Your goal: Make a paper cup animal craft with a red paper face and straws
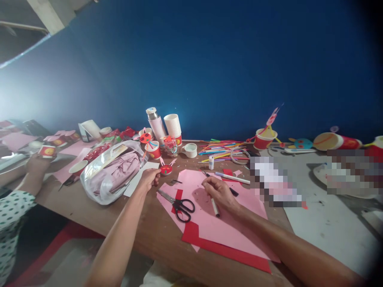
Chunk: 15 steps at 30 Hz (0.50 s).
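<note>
My left hand [149,180] is closed, its fingertips pinching the edge of a small red paper face [166,169] with two pink ears. Over a large pink paper sheet [239,223] is my right hand [220,192], with thumb and forefinger pressed together; what they hold, if anything, is too small to tell. A light-bodied marker [214,208] lies just below that palm. Black-handled scissors [181,208] rest between my hands, blades toward the left hand. Red paper strips [227,253] show from under the pink sheet. A small white bottle [211,162] stands beyond the right hand.
A clear plastic bag [101,179] with pink cloth lies left. Behind are a flask [156,126], stacked paper cups [172,125], a tape roll [189,150] and colored pipe cleaners [221,148]. A decorated cup [265,139] stands right. At far left, another person's hand [34,165] holds a red cup.
</note>
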Each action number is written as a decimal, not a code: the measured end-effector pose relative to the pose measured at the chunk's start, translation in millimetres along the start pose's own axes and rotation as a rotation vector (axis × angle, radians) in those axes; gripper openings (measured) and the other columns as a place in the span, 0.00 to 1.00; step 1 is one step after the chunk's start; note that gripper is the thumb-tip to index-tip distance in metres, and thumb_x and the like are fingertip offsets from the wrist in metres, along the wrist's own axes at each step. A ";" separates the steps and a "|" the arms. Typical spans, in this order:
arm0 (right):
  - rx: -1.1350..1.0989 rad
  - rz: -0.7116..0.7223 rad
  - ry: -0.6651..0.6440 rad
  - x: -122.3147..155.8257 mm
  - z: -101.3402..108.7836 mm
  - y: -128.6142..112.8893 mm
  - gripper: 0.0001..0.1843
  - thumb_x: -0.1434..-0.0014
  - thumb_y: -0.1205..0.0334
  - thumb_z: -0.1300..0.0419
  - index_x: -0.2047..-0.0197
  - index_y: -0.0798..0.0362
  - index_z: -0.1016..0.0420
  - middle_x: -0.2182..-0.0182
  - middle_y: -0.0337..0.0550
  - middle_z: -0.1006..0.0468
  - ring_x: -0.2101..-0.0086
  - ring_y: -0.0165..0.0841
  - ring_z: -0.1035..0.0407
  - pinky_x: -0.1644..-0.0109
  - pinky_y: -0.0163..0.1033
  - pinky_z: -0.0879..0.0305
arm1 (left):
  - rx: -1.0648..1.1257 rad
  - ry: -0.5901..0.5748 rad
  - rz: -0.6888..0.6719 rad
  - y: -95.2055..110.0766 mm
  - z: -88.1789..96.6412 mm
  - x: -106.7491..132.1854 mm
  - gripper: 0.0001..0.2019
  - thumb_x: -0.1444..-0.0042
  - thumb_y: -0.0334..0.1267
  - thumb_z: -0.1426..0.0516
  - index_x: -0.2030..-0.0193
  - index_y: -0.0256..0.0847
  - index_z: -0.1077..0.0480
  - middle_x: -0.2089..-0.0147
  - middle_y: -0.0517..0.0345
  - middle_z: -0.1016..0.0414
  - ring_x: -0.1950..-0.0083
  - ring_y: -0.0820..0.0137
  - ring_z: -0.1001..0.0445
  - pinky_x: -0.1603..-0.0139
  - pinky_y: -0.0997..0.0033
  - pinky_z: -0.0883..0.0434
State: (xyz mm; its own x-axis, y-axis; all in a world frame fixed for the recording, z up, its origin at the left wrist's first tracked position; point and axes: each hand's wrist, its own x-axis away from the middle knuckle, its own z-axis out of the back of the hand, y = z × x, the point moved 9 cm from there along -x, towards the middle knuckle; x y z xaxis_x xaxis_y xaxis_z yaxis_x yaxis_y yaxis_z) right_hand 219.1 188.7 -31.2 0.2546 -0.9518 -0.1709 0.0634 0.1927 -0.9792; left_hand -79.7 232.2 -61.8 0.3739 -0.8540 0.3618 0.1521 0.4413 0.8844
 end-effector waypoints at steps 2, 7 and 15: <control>0.011 0.004 -0.003 -0.1 0.1 -0.6 0.09 0.43 0.58 0.47 0.70 0.53 0.31 0.79 0.35 0.34 0.78 0.27 0.40 0.74 0.32 0.42 | -0.028 0.018 0.001 1.0 1.4 2.2 0.11 0.42 0.41 0.47 0.59 0.34 0.33 0.66 0.58 0.30 0.71 0.76 0.31 0.73 0.73 0.31; -0.011 0.021 0.011 -1.8 1.1 1.3 0.09 0.43 0.57 0.47 0.70 0.53 0.31 0.78 0.36 0.33 0.78 0.27 0.39 0.73 0.32 0.40 | -0.080 0.060 -0.077 11.6 10.0 14.8 0.08 0.48 0.38 0.43 0.71 0.34 0.33 0.79 0.64 0.35 0.83 0.79 0.39 0.82 0.76 0.37; -0.033 0.033 0.006 -0.5 4.0 -4.8 0.14 0.40 0.56 0.50 0.73 0.53 0.33 0.79 0.36 0.35 0.77 0.28 0.39 0.73 0.33 0.42 | -0.248 0.121 -0.342 41.6 20.7 64.3 0.06 0.54 0.38 0.44 0.75 0.38 0.31 0.83 0.64 0.35 0.86 0.78 0.40 0.84 0.77 0.43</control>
State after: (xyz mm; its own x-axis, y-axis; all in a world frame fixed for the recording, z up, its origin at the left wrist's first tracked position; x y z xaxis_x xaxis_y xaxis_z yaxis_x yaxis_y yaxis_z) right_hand 222.6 189.2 -26.0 0.2501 -0.9466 -0.2035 0.0235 0.2160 -0.9761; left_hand -68.3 190.0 4.4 0.3658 -0.9306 0.0103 0.4955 0.2041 0.8443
